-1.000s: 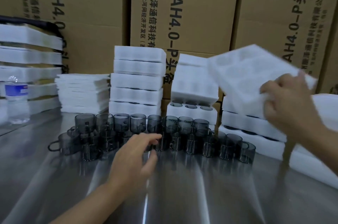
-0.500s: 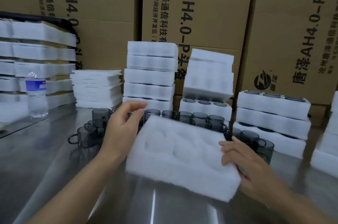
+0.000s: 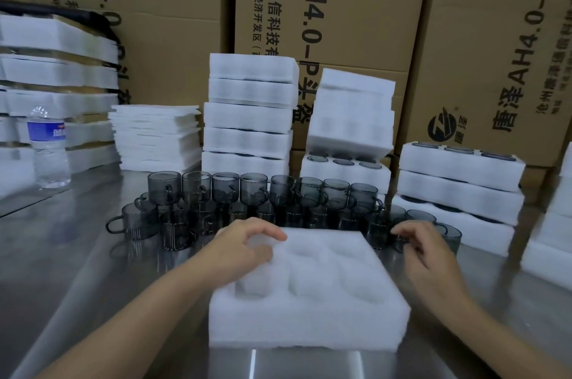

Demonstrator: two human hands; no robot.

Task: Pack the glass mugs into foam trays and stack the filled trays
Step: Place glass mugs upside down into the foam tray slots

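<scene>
The tray (image 3: 309, 310), in mid-air a second ago, now lies flat on the table (image 3: 77, 270) before the mugs (image 3: 223, 187), cavities empty; left hand (image 3: 244, 245) fingers curl round its far-left rim; right hand (image 3: 427, 248) has let go, fingers loosely curled, empty, beside the mugs; filling can likely begin.

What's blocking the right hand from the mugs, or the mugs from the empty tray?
Nothing visible. The right hand is at the nearest glass mugs, with no object between. The foam tray lies before them, pockets empty and open upward; only the left hand rests over its far-left pocket.
</scene>
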